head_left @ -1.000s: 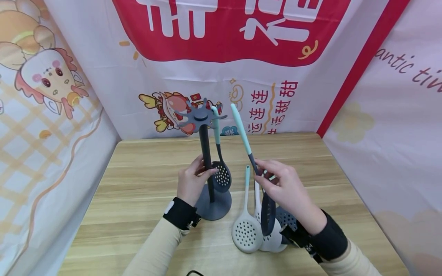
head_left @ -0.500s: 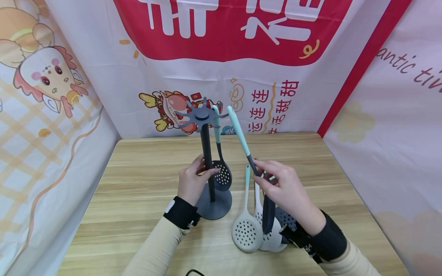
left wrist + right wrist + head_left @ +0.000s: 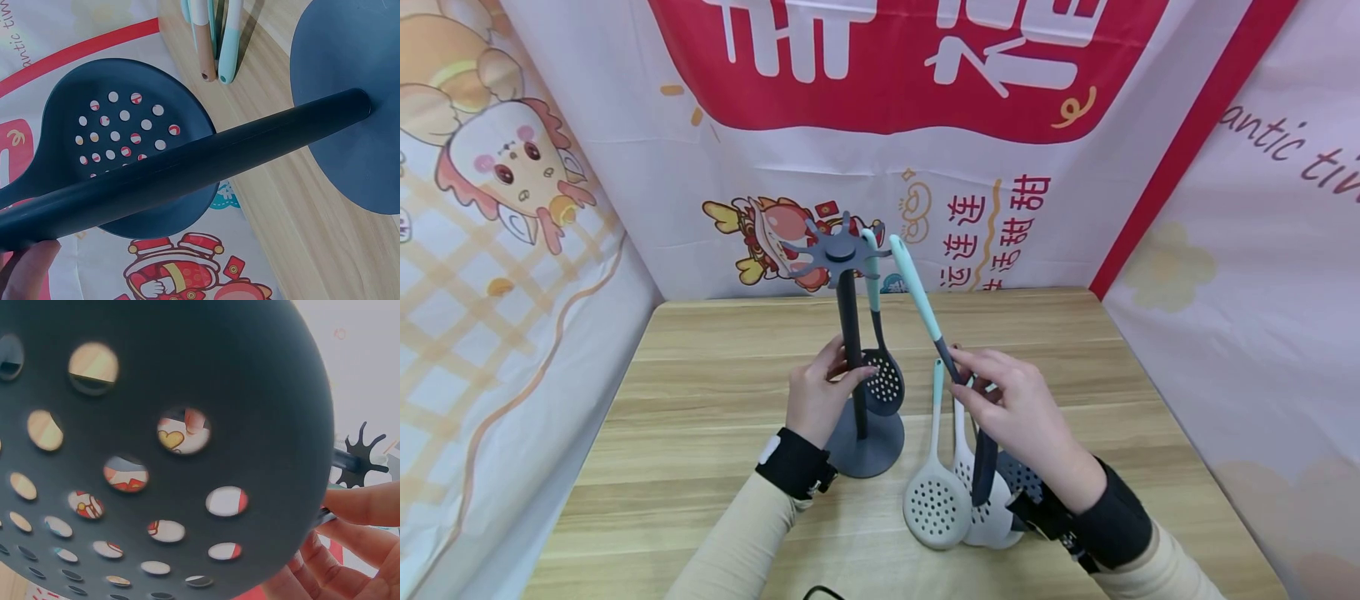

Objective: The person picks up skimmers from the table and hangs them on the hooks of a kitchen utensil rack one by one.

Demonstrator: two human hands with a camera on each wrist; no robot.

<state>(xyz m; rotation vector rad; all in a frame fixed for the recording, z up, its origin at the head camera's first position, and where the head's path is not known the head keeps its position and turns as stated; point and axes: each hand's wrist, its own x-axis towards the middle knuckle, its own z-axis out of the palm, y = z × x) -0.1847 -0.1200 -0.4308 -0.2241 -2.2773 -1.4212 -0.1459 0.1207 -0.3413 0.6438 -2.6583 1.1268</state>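
While the left hand (image 3: 823, 390) is curled round the pole of a dark grey stand with a round base and a ring of hooks (image 3: 849, 321), the right hand (image 3: 1018, 408) pinches the dark neck of a mint-handled, dark perforated utensil (image 3: 917, 287), its handle end raised beside the hooks; contact with a hook cannot be told. Progress, as judged: one mint-and-dark perforated ladle (image 3: 883, 385) hung, the held one not yet; left on the wood-grain desk (image 3: 700, 433) are a pale grey round skimmer (image 3: 936, 507), overlapping pale heads (image 3: 992, 523) and a dark perforated head (image 3: 1021, 473) partly covered by the black wristband (image 3: 1116, 521). Count in that pile unclear, handles masked by the right hand. Held head nearly edge-on from above; in the right wrist view it overfills the frame, edges cut off
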